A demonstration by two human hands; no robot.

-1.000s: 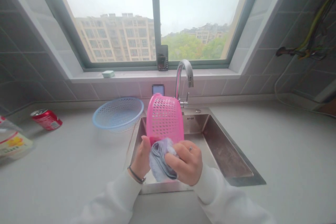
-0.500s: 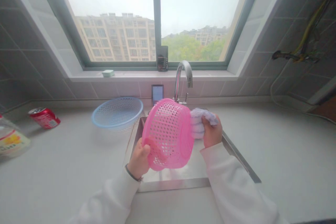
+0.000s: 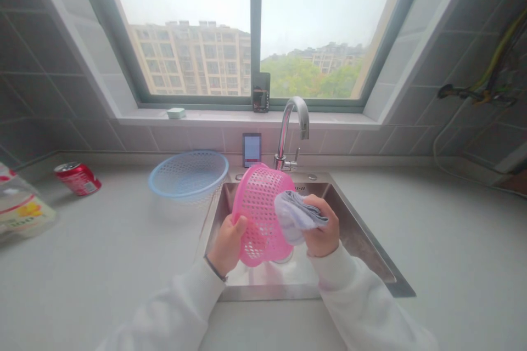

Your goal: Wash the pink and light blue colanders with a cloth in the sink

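Note:
A pink plastic colander [image 3: 261, 203], full of holes, is held tilted on its side over the steel sink [image 3: 358, 241]. My left hand [image 3: 225, 244] grips its rim at the lower left, thumb on the outside and the other fingers hidden behind it. Bunched in my right hand [image 3: 323, 227] is a white and grey cloth [image 3: 297, 216], which lies against the colander's right side or just in front of it. The cloth covers part of the colander's base.
A blue colander [image 3: 189, 175] stands on the counter left of the sink. Farther left are a dented red can [image 3: 78, 178] and a clear bottle [image 3: 24, 205]. Behind the sink rises a chrome faucet [image 3: 294, 126], beside a small upright screen [image 3: 252, 149]. A pale green block [image 3: 176, 113] lies on the sill.
My right hand has brought the cloth from the colander's far right side round to its front, lower and nearer me. The view has shifted slightly; my left hand keeps its grip.

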